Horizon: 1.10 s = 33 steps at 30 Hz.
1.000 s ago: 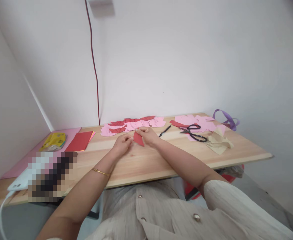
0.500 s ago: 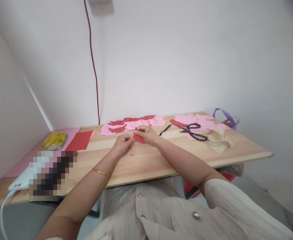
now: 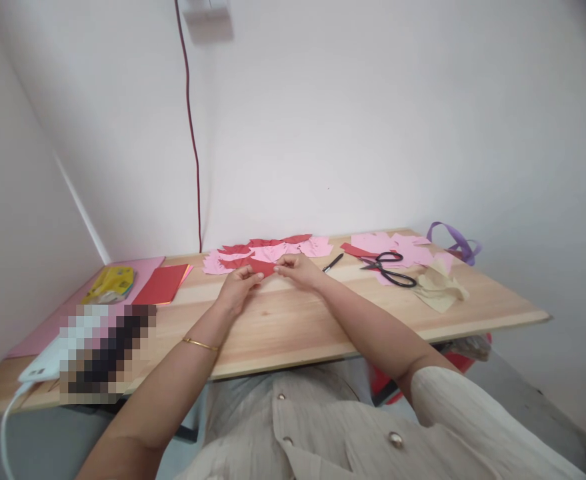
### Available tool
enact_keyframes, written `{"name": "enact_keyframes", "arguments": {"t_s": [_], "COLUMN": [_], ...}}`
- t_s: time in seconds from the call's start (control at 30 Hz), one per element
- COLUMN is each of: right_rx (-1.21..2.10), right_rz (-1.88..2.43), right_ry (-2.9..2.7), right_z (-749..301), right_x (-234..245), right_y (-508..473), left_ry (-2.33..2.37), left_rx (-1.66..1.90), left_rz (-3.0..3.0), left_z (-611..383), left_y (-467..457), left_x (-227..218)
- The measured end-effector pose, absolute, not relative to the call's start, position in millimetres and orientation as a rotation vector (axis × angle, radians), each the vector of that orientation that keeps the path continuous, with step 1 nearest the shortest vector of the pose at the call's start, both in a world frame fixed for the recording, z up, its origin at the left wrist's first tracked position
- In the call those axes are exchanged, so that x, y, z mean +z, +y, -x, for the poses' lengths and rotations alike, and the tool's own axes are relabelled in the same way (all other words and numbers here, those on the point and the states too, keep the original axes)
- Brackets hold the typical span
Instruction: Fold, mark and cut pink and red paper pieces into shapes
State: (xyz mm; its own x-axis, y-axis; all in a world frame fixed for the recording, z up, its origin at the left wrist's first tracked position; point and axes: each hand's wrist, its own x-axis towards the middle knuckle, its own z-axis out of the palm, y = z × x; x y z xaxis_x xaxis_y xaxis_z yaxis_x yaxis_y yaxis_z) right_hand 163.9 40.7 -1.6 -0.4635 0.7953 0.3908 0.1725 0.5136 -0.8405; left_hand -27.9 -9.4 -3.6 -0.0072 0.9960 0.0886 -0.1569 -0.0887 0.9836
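Note:
A small piece of red paper (image 3: 263, 267) is stretched between my two hands, just above the wooden table. My left hand (image 3: 237, 287) pinches its left end, and my right hand (image 3: 297, 270) pinches the right end between thumb and fingers. Right behind them lies a row of cut pink paper pieces (image 3: 317, 246), with red cut pieces (image 3: 297, 238) on top. A black pen (image 3: 333, 262) rests to the right of my right hand. Farther right, black-handled scissors (image 3: 390, 270) lie with their handles spread, partly over pink paper.
Pink paper scraps (image 3: 413, 253), a crumpled beige cloth-like piece (image 3: 441, 288) and a purple ribbon loop (image 3: 455, 237) are at the right. On the left are stacked red sheets (image 3: 161, 285), a yellow packet (image 3: 110, 283) and a white device with a cable (image 3: 37, 367). The table's front edge (image 3: 283, 365) runs near my body.
My left hand has come to grip the red paper's left end, where before it was beside it. The paper has moved left and now spans between both hands. The view has shifted slightly.

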Motion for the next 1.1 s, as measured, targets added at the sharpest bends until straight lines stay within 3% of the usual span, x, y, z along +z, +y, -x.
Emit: {"name": "enact_keyframes", "arguments": {"t_s": [0.27, 0.67, 1.1], "right_rx": [0.974, 1.433, 1.390], "right_rz": [0.763, 0.729, 0.656], "right_ry": [-1.958, -1.575, -1.691], "right_z": [-163.9, -150.5, -145.8], "right_x": [-1.4, -9.0, -10.0], "right_y": [40.1, 28.7, 22.9], "left_ry": [1.022, 0.898, 1.029], "left_rx": [1.484, 1.389, 1.349], "left_rz": [-1.013, -0.722, -1.145], "left_z": [33.0, 29.1, 19.3], "left_y": [-3.4, -4.2, -11.5], "left_x": [-2.5, -3.3, -7.0]}}
